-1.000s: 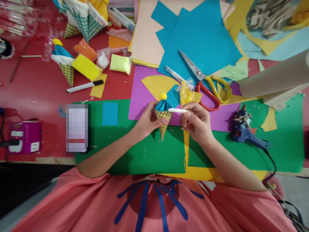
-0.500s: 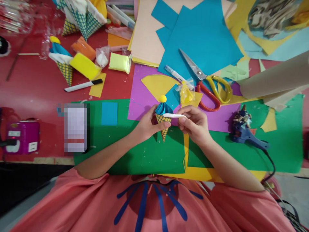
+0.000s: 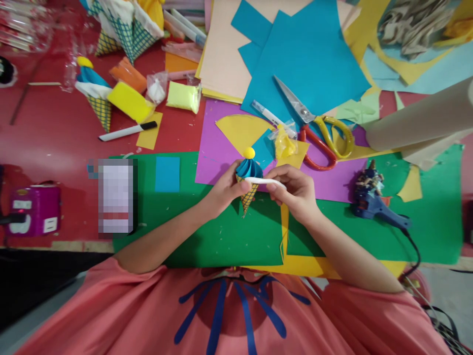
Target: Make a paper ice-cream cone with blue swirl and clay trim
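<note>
My left hand (image 3: 226, 190) is closed around a paper ice cream cone (image 3: 248, 198), yellow with a dark grid, its tip pointing down. Blue folded paper (image 3: 249, 169) rises from the cone's mouth, topped by a yellow ball (image 3: 249, 153). A white clay roll (image 3: 264, 181) lies across the front of the cone just below the blue part, and my left thumb presses on its left end. My right hand (image 3: 293, 191) pinches the roll toward its right end, which curves slightly downward. Some fingers of both hands are hidden behind the cone and roll.
Scissors (image 3: 308, 118), a marker (image 3: 273, 118) and a bag of yellow clay (image 3: 285, 143) lie beyond my hands. At right rests a blue glue gun (image 3: 380, 204) with a cord. A finished cone (image 3: 99, 106) and a phone-like pixelated object (image 3: 116, 196) are at left. Green sheet (image 3: 207, 241) lies underneath.
The clay roll's left end has come against the cone under my left thumb. My right hand has shifted slightly left, and the roll now bends. The cone tilts a little differently.
</note>
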A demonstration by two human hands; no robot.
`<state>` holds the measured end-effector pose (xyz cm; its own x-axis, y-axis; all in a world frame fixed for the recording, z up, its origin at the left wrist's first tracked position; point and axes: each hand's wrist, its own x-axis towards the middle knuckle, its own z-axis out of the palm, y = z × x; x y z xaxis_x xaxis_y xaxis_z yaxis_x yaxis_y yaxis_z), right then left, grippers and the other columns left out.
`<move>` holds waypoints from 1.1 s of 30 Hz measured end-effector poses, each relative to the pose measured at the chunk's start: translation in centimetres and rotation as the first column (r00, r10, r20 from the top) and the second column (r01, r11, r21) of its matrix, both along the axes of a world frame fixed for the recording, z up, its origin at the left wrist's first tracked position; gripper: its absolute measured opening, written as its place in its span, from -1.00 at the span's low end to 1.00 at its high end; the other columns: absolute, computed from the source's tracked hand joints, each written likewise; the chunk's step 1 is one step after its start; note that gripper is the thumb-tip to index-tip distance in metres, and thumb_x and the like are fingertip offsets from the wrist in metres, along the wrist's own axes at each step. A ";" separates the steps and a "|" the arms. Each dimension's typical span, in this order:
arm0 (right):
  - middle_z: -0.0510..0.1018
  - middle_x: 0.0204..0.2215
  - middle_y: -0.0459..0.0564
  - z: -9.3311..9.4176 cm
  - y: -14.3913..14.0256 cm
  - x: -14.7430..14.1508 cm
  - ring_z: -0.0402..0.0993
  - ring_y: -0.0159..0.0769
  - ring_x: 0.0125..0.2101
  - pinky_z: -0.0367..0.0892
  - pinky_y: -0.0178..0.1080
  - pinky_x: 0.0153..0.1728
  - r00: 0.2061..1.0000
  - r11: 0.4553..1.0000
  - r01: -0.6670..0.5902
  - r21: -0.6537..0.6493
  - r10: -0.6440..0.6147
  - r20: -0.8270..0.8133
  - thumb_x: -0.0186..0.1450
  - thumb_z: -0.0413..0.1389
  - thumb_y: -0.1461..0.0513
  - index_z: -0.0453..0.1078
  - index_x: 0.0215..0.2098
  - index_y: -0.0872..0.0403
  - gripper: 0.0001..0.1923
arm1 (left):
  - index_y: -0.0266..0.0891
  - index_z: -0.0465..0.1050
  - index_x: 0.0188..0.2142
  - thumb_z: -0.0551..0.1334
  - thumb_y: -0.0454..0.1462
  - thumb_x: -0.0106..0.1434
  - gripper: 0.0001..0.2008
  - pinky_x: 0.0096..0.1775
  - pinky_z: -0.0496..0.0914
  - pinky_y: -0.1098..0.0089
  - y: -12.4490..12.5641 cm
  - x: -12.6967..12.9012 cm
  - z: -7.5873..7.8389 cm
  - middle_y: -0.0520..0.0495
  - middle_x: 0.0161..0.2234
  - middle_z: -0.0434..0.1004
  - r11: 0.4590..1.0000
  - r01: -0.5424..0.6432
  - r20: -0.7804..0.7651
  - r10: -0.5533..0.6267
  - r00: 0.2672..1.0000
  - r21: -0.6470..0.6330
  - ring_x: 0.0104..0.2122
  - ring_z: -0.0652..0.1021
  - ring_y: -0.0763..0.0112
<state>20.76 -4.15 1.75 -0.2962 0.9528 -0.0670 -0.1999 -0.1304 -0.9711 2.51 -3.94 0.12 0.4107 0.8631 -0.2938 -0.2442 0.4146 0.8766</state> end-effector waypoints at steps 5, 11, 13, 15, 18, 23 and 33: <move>0.54 -0.55 -0.16 -0.2 -0.3 -0.1 0.30 -0.56 -0.64 0.14 -0.43 -0.67 0.993 0.997 -0.020 0.071 0.011 0.117 0.23 0.26 0.19 0.44 -0.27 0.09 -0.85 | -0.19 0.29 0.01 0.28 0.18 0.09 -0.34 -0.39 0.44 0.38 -0.1 0.1 0.1 -0.13 -0.13 0.47 0.988 -0.019 0.047 0.026 0.999 -0.151 -0.25 0.55 0.27; 0.60 -0.51 -0.14 -0.4 -0.5 -0.2 0.41 -0.54 -0.61 0.22 -0.45 -0.65 0.995 0.996 -0.016 0.091 0.007 0.101 0.21 0.28 0.23 0.38 -0.22 0.08 -0.78 | -0.23 0.28 -0.02 0.26 0.13 0.11 -0.39 -0.47 0.44 0.42 0.2 0.5 0.4 -0.08 -0.29 0.53 0.977 -0.066 0.062 0.080 0.995 -0.201 -0.33 0.59 0.30; 0.62 -0.46 -0.09 -0.5 -0.6 -0.2 0.49 -0.49 -0.55 0.30 -0.44 -0.61 0.994 0.994 -0.020 0.104 0.008 0.113 0.23 0.27 0.23 0.39 -0.23 0.09 -0.81 | -0.24 0.27 -0.06 0.25 0.13 0.12 -0.41 -0.48 0.44 0.41 0.3 0.5 0.4 -0.05 -0.37 0.52 0.974 -0.078 0.067 0.094 0.993 -0.213 -0.39 0.58 0.32; 0.62 -0.43 -0.07 -0.6 -0.6 -0.2 0.54 -0.46 -0.49 0.37 -0.41 -0.55 0.992 0.989 -0.016 0.145 -0.002 0.124 0.24 0.26 0.24 0.41 -0.23 0.09 -0.84 | -0.24 0.27 -0.10 0.23 0.13 0.13 -0.44 -0.50 0.44 0.40 0.4 0.5 0.3 -0.03 -0.42 0.50 0.974 -0.081 0.074 0.099 0.992 -0.211 -0.42 0.58 0.32; 0.63 -0.39 -0.07 -0.7 -0.7 0.0 0.56 -0.44 -0.45 0.42 -0.38 -0.48 0.991 0.979 -0.012 0.204 -0.016 0.136 0.26 0.23 0.26 0.44 -0.21 0.07 -0.86 | -0.24 0.27 -0.15 0.20 0.13 0.16 -0.49 -0.52 0.43 0.40 0.4 0.4 0.3 -0.04 -0.43 0.51 0.977 -0.068 0.084 0.087 0.993 -0.204 -0.42 0.59 0.32; 0.63 -0.36 -0.04 -0.7 -0.7 0.1 0.51 -0.44 -0.48 0.37 -0.36 -0.51 0.967 0.956 -0.010 0.293 -0.065 0.245 0.27 0.22 0.24 0.49 -0.23 0.07 -0.89 | -0.23 0.28 -0.17 0.18 0.13 0.17 -0.50 -0.53 0.39 0.41 0.5 0.4 0.5 -0.08 -0.37 0.55 0.971 -0.078 0.073 0.097 0.993 -0.224 -0.33 0.62 0.27; 0.60 -0.42 -0.07 -0.8 -0.7 -0.1 0.49 -0.46 -0.49 0.33 -0.38 -0.51 0.971 0.973 -0.003 0.232 -0.052 0.233 0.24 0.25 0.19 0.44 -0.30 0.09 -0.86 | -0.24 0.31 -0.25 0.23 0.12 0.12 -0.52 -0.58 0.31 0.46 0.5 0.5 0.8 -0.01 -0.48 0.49 0.968 -0.071 0.096 0.096 0.991 -0.242 -0.45 0.56 0.37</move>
